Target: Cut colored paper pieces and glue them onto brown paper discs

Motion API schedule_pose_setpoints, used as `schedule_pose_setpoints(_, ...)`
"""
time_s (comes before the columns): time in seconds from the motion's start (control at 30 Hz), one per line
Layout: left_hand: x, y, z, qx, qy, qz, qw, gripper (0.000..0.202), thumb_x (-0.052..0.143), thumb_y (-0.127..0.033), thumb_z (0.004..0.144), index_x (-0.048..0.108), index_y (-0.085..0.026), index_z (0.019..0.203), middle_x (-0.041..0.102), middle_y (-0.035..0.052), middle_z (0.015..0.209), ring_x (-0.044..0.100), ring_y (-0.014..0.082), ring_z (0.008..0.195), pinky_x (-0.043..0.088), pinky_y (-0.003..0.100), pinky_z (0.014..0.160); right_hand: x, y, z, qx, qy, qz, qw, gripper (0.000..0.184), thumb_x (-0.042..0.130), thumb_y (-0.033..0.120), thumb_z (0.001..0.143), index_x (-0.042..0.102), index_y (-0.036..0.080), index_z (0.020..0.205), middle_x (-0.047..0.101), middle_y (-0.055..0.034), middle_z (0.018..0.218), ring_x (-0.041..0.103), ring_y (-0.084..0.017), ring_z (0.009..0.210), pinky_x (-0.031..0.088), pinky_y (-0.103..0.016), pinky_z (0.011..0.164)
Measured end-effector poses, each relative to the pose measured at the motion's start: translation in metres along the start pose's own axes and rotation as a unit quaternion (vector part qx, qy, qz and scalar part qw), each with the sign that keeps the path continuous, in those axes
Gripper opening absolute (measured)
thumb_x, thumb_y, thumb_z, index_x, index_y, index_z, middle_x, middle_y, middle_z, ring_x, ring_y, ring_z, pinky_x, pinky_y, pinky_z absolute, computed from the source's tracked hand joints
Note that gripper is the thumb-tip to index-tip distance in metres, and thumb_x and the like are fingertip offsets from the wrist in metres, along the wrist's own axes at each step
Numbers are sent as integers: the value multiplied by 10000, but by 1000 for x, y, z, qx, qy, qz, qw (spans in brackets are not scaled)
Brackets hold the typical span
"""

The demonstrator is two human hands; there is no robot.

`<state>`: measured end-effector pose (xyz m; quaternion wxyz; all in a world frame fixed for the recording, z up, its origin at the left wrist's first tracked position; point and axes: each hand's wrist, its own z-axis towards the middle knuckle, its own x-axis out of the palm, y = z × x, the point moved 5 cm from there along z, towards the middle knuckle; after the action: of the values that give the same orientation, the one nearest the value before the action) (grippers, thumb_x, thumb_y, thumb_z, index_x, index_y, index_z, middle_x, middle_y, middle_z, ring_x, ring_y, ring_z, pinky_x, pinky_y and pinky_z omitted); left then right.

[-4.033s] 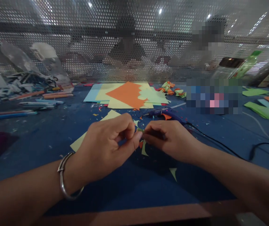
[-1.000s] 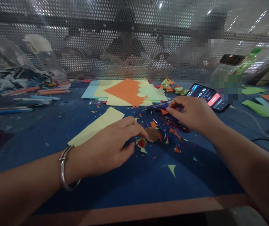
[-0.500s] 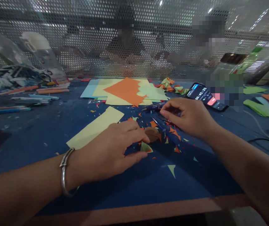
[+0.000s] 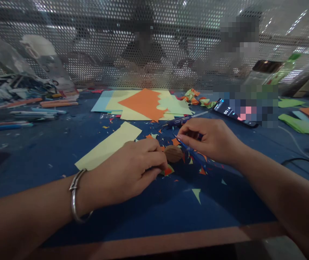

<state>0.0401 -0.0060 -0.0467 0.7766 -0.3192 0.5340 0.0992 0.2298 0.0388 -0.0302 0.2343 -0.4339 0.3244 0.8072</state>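
Note:
My left hand (image 4: 133,171), with a silver bangle on its wrist, pinches the edge of a small folded paper piece (image 4: 168,169) in green and orange at the table's middle. A brown, wood-like oval disc (image 4: 173,154) lies just beyond those fingertips. My right hand (image 4: 210,139) has thumb and forefinger closed at the upper end of a slim blue pen-like tool (image 4: 195,154), whose lower part slants down to the right among paper scraps. Behind the right fingers lies a dark blue pen (image 4: 174,122). A pale yellow paper strip (image 4: 108,146) rests beyond my left hand.
Coloured sheets, an orange one (image 4: 145,103) on top, lie at the back. Crumpled paper pieces (image 4: 191,96) and a phone (image 4: 230,112) are to their right. Pens (image 4: 35,115) and a bottle (image 4: 48,66) stand left. A perforated metal screen (image 4: 103,47) closes the back.
My right hand has moved left and slightly down onto the blue tool. My left finger and thumb have closed on the folded paper piece, whose orange face shows more.

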Motion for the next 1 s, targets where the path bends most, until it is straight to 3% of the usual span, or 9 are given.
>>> schedule_pose_setpoints(0.13,-4,-1,0,7,-21,-9,1000,224,531,-101,933,717,-218,977,611,18,975,587,141,887,434,263,785,1,0,0,0,2,1,1000,167,611,271,935,689,173,825,676,-12,748,586,-107,617,423,-244,596)
schedule_pose_setpoints(0.4,-19,5,0,12,-115,21,993,186,554,-108,921,722,-178,958,619,30,940,600,135,864,458,247,771,2,1,0,2,9,0,1000,167,612,285,937,694,185,831,682,-9,747,582,-107,624,414,-238,608)
schedule_pose_setpoints(0.67,-24,8,-2,-12,-134,51,990,155,544,-120,916,687,-177,939,631,43,967,611,162,903,457,280,801,2,-2,1,36,34,0,999,169,615,300,933,697,190,834,688,-6,752,575,-107,607,412,-248,599)
schedule_pose_setpoints(1.0,-15,16,0,-94,-18,176,980,196,468,-177,897,655,-188,838,614,65,891,597,221,794,433,355,671,8,-7,0,50,87,-13,995,161,607,294,929,702,180,865,693,-16,778,590,-128,647,410,-260,609)
